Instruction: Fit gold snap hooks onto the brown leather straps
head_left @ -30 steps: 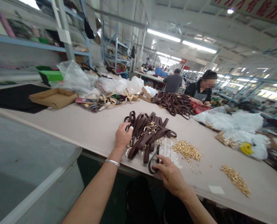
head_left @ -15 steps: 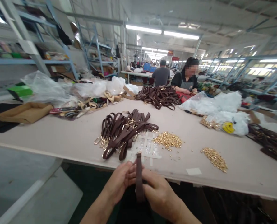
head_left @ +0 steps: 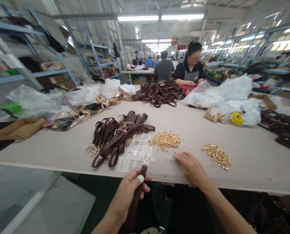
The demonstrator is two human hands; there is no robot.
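Note:
Gripped in my left hand [head_left: 130,190] is a brown strap [head_left: 135,203], its gold clasp [head_left: 147,158] pointing up over the table's front edge. My right hand [head_left: 190,167] reaches over the table, fingertips pressed together beside a small gold piece [head_left: 174,153]; whether they hold anything is too small to tell. Just beyond it lies a heap of small gold pieces [head_left: 165,140], and a second gold heap [head_left: 216,156] sits to the right. Brown straps with gold clasps [head_left: 120,136] are piled on the left, next to clear tape strips [head_left: 125,161].
A larger strap pile [head_left: 159,92] lies at the table's [head_left: 69,149] far side, where a co-worker [head_left: 191,68] sits. Plastic bags [head_left: 237,91] stand right, with more dark straps [head_left: 281,126]. An open brown paper tray [head_left: 19,128] and plastic wrap [head_left: 42,99] are left.
My right hand has let go of the strap and moved right and forward onto the table by the gold pieces. The strap's clasp now shows above my left hand. The view has shifted.

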